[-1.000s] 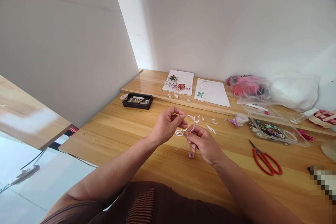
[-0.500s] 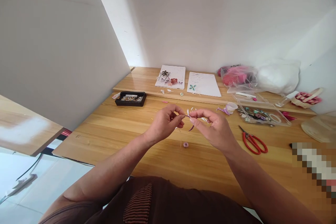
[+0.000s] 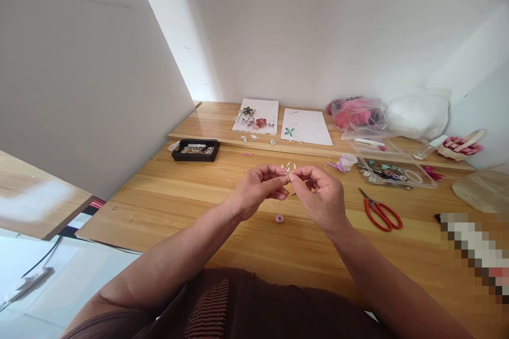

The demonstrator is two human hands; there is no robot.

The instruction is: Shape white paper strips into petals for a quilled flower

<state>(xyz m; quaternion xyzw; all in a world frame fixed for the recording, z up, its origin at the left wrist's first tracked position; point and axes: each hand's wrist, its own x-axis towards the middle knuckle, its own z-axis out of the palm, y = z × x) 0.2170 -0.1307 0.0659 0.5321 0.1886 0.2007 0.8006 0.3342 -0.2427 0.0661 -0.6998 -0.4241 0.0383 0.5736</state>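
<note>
My left hand (image 3: 260,188) and my right hand (image 3: 318,190) meet above the middle of the table, thumbs and fingertips pinched together. Between them they grip a thin purple ribbon (image 3: 294,194); only a dark end shows below my right fingers, and the rest is hidden. Several slim white petal-shaped pieces (image 3: 288,166) show just past the fingertips; whether they touch the hands I cannot tell. On the wood below lies a small round pinkish spool (image 3: 279,218).
Red-handled pliers or scissors (image 3: 382,213) lie at right, near a clear box of beads and spools (image 3: 421,184). A black bead tray (image 3: 194,155) stands at left. White sheets (image 3: 314,127) with wire flowers, bagged materials (image 3: 417,114) and a small basket (image 3: 459,148) line the back ledge.
My hands have come together, closing the gap between their fingertips. The ribbon, plainly seen hanging before, is now mostly covered. The view has shifted slightly.
</note>
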